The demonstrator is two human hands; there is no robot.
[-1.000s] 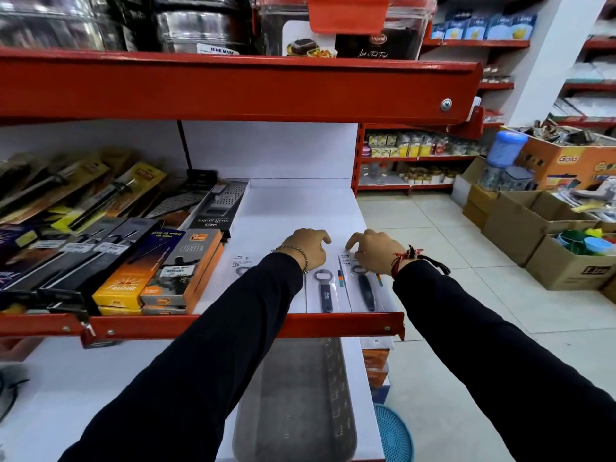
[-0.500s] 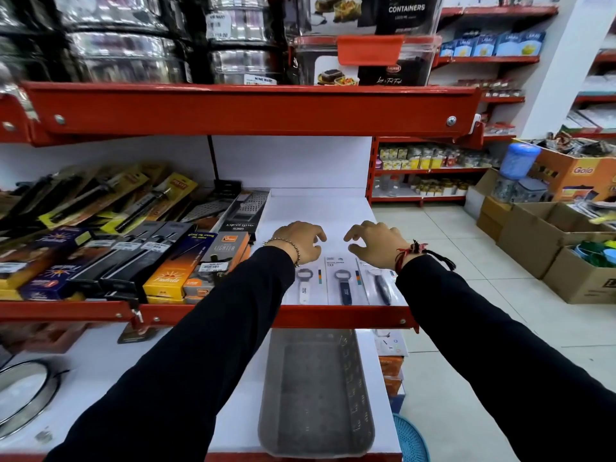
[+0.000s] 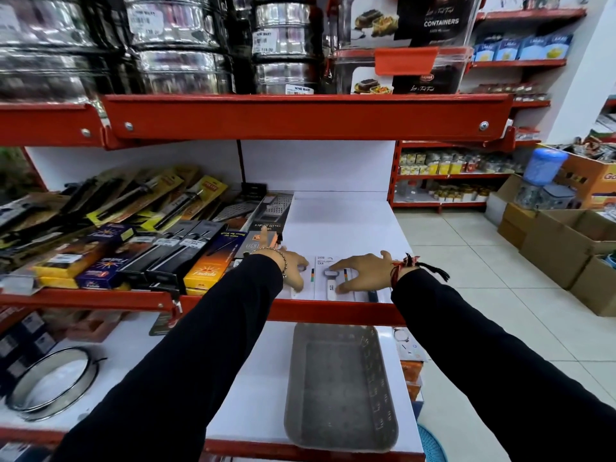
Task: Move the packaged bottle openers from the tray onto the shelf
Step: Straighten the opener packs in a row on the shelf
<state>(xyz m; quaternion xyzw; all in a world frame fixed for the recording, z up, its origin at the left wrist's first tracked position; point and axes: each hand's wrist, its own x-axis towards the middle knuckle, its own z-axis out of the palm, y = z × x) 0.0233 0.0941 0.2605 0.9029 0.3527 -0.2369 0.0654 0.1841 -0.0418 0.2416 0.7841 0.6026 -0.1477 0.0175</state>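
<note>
Flat white cards with packaged bottle openers [image 3: 330, 278] lie side by side at the front of the white shelf [image 3: 343, 225], just behind its red lip. My left hand [image 3: 293, 265] rests flat on the leftmost card, fingers spread. My right hand [image 3: 361, 271] lies on the middle and right cards, fingers apart, thumb raised. A dark opener handle [image 3: 372, 296] shows under my right wrist. The grey tray [image 3: 340, 388] sits on the lower shelf below, with nothing visible in it.
Boxed lighters and graters [image 3: 206, 258] crowd the shelf's left half. A red shelf edge [image 3: 300, 115] with steel tins hangs overhead. A round steel ring [image 3: 50, 381] lies on the lower shelf at left. Cardboard boxes [image 3: 566, 248] stand on the tiled floor at right.
Both hands have dropped from hovering above the cards to lying flat on them, nearer the shelf's front lip. The camera has tilted up and moved closer.
</note>
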